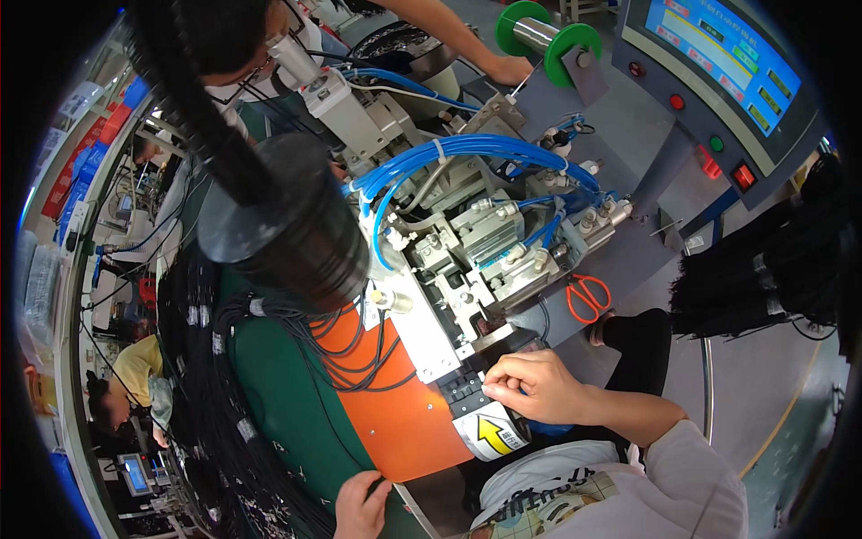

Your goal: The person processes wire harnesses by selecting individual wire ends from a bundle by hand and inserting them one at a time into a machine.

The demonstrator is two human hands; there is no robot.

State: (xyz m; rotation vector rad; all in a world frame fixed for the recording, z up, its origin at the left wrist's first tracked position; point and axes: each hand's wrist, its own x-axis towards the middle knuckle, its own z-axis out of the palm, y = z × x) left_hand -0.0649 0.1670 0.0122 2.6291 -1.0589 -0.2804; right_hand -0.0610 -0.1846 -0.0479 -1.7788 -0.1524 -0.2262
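Observation:
My right hand is pinched shut at the black clamp block on the front of a grey metal machine. Its fingertips appear to hold the end of a thin black cable there. A white round part with a yellow arrow label sits just below that hand. My left hand lies low at the edge of the orange mat, fingers closed on a black cable that runs off the mat. Loose black cables loop across the mat and the green surface.
Blue air hoses arch over the machine. A black cylinder stands at its left. Orange-handled scissors hang at its right, near a control panel with a screen. Another person's hand reaches beside a green spool. Black cable bundles hang right.

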